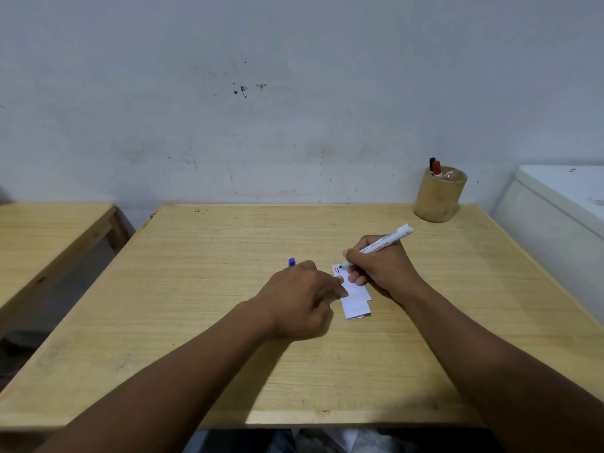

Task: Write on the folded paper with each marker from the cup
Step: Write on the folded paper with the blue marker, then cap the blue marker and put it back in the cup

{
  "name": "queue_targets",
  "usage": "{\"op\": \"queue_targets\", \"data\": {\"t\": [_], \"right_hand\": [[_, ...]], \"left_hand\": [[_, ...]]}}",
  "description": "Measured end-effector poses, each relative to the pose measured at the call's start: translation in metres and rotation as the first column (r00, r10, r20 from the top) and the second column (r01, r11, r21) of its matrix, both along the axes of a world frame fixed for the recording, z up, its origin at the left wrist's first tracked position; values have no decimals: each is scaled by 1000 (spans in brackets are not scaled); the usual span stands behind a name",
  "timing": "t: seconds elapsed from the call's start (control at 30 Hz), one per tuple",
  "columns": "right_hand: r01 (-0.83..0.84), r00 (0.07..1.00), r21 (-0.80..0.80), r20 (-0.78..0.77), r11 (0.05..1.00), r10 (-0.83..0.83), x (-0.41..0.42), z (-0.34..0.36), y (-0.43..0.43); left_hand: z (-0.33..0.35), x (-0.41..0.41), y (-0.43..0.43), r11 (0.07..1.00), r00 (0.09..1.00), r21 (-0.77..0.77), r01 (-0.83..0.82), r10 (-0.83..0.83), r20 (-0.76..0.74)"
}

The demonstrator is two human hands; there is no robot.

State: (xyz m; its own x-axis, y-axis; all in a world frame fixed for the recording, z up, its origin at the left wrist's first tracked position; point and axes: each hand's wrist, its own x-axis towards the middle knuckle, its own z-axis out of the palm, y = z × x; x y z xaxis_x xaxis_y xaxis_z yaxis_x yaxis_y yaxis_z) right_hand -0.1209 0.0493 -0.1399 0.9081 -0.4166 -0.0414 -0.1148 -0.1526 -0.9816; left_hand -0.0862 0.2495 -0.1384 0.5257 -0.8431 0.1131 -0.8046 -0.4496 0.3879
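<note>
Mid-task, writing step in hand. Right hand (380, 268) clenched round white marker (376, 248), barrel w/ red print, dark tip down on far end of folded paper (354, 299). Cap end angled up twd cup. Left hand (302, 297) pressed on paper's left edge, fingertips pinning it flat; same hand seemingly curled round blue cap (292, 262) poking out past knuckles. Can't tell if that's cap only or a whole pen.

Paper lying mid-counter (196, 289), slightly right of centre, just near of both hands. Short red stroke and a darker one visible at far end, by the tip. So prob. at least one marker done, second or third in progress. Judgement only.

Left to do: cup (439, 196) at far right corner near wall holds red-capped marker (437, 168) and black-capped marker (432, 163). Whether those were used already: unknown. Clear wrapping or similar inside cup too, unclear.

Hard to make out:
- marks on paper too small to read, colours approx.
- tip colour of marker in hand dark, blue or black not certain.
- paper's left part under left hand.
- cup interior mostly hidden by rim; count of markers unsure.
- white unit at right cut off by frame.
</note>
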Motion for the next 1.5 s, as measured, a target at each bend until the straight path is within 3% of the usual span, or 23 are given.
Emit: {"op": "queue_targets", "data": {"t": [0.17,0.27,0.33,0.43,0.5,0.57,0.7,0.77,0.83,0.9,1.0,1.1,1.27,1.5], "right_hand": [[118,992,276,19,954,-128,1,8,-9],[174,983,319,0,932,-183,2,17,-18],[155,983,313,47,937,-179,2,30,-25],[54,990,323,109,945,-94,2,54,-35],[-2,994,354,103,935,-37,3,67,-40],[-20,997,370,79,929,-9,3,75,-43],[-19,999,316,44,949,5,1,76,-45],[-19,998,334,62,942,-2,-1,76,-47],[-17,996,394,82,919,-17,-4,76,-49],[-23,995,453,99,891,-24,-7,77,-50],[-41,992,517,125,855,-28,-9,79,-50],[-42,987,533,151,845,-46,-10,81,-51],[-12,978,545,180,838,-103,-11,82,-62],[9,960,590,221,807,-173,-9,78,-72]], "left_hand": [[-4,9,-2,992,990,-94,-88,76,-122],[5,15,-4,941,972,-290,-175,118,-201],[12,25,0,896,970,-373,-239,200,-141],[17,46,13,931,950,-191,-311,309,-41],[18,58,20,950,949,-32,-311,309,-57],[17,64,22,961,957,22,-274,275,-92],[14,67,14,958,952,-59,-280,269,-149],[19,68,5,893,896,-230,-386,304,-323],[32,69,-6,757,768,-385,-528,232,-596],[47,69,-20,633,624,-440,-636,86,-777],[62,66,-44,533,461,-448,-718,-118,-879],[66,60,-70,513,373,-427,-745,-210,-904],[68,56,-99,538,340,-428,-727,-260,-904],[77,55,-126,555,451,-515,-653,-261,-853]]}}
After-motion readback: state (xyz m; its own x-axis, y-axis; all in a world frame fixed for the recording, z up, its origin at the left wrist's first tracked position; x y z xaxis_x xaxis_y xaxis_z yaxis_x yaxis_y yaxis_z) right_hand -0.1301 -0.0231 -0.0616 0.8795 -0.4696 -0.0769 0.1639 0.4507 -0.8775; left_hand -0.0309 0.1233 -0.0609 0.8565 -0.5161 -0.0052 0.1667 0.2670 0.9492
